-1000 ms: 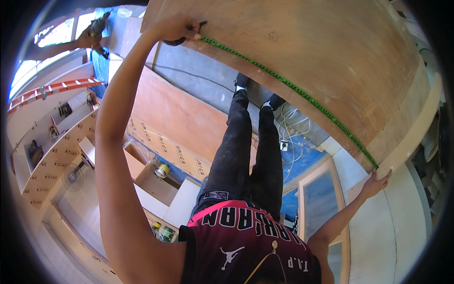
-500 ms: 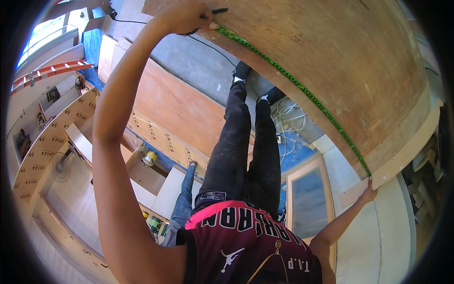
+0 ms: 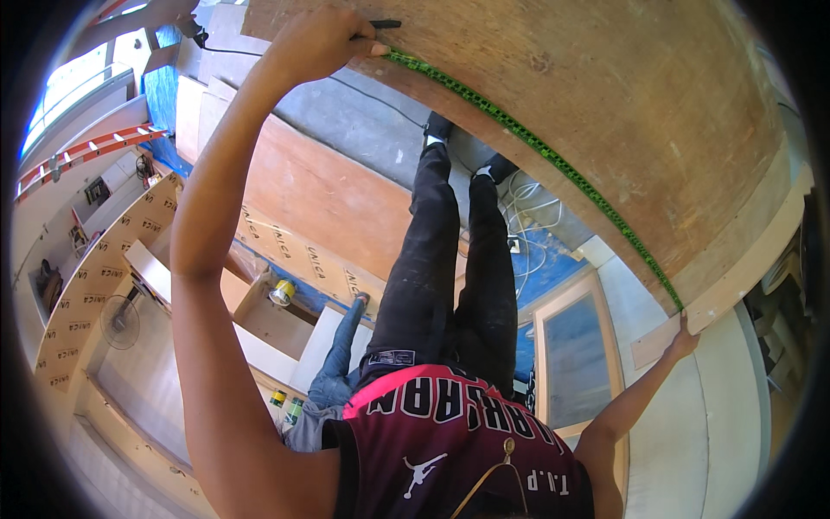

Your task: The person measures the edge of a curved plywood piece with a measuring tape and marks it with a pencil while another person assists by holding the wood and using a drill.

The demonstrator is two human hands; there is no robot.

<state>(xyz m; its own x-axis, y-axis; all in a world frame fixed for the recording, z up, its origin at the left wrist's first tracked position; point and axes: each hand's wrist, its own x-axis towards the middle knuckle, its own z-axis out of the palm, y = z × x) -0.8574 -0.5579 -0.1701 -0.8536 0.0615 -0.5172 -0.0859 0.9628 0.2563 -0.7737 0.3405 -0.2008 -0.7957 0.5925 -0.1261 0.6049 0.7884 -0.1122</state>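
Note:
A large plywood sheet (image 3: 571, 86) fills the upper right, with a green tape measure blade (image 3: 533, 140) stretched along its near edge. My left hand (image 3: 324, 45) is closed at the blade's upper-left end, also holding a thin dark stick-like item (image 3: 386, 23); the tape's case is hidden behind the fingers. My right hand (image 3: 683, 342) pinches the blade's lower-right end against a pale wooden strip (image 3: 731, 272) lying across the sheet's right end. Below the sheet are my dark-trousered legs and shoes.
A co-worker's arm (image 3: 130, 26) with a dark tool is top left; another person's jeaned leg (image 3: 337, 363) lies lower middle. Around are leaning boards (image 3: 328, 182), an orange ladder (image 3: 91, 151), cabinet carcasses, a fan (image 3: 121, 322), loose cables (image 3: 532, 212) and a framed glass door (image 3: 579, 346).
Since a second ago my left hand has shifted slightly up and right. The co-worker's arm and tool at top left moved upward, and a jeaned leg has appeared beside my legs.

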